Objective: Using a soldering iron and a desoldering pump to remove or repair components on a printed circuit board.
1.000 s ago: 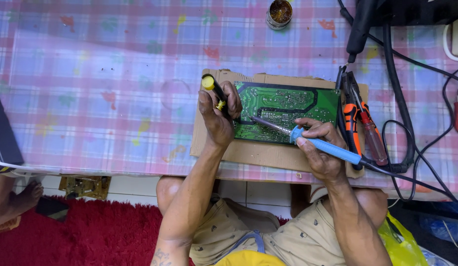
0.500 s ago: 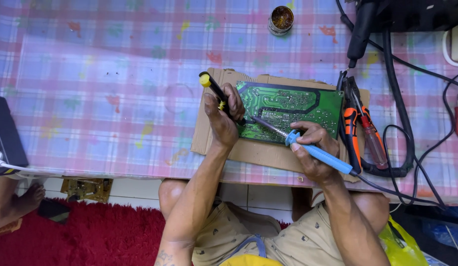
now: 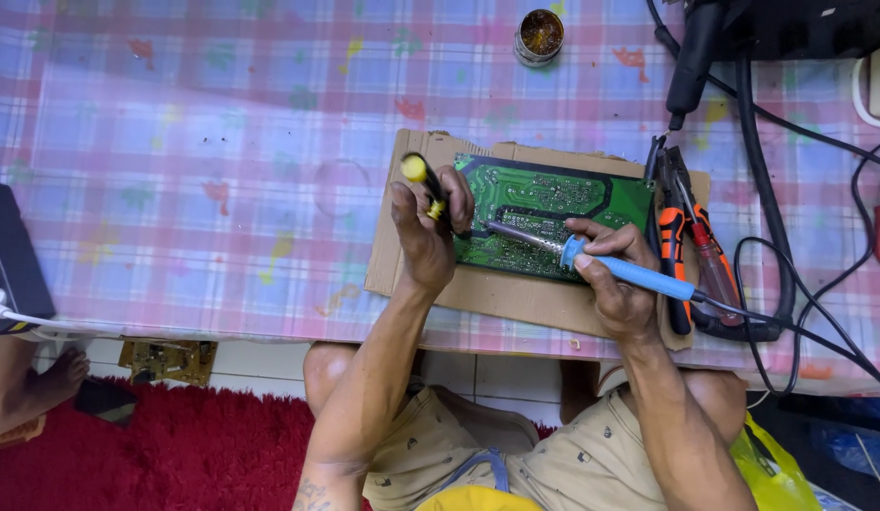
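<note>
A green circuit board [image 3: 554,203] lies on a sheet of brown cardboard [image 3: 497,289] on the checked tablecloth. My left hand [image 3: 426,232] grips a black tool with a yellow end [image 3: 416,170], its lower end at the board's left edge. My right hand [image 3: 615,279] holds a blue-handled soldering iron [image 3: 629,273]; its metal tip [image 3: 497,227] rests on the board close to the left hand's tool.
Orange-handled pliers [image 3: 672,237] and a screwdriver [image 3: 710,260] lie right of the board among black cables [image 3: 771,189]. A small round tin [image 3: 539,36] stands at the back. A dark box [image 3: 9,255] sits at the left edge. Another person's foot [image 3: 57,378] is on the red rug [image 3: 128,454].
Both hands shifted slightly left over the board. The iron's tip has slid closer to the left hand's tool.
</note>
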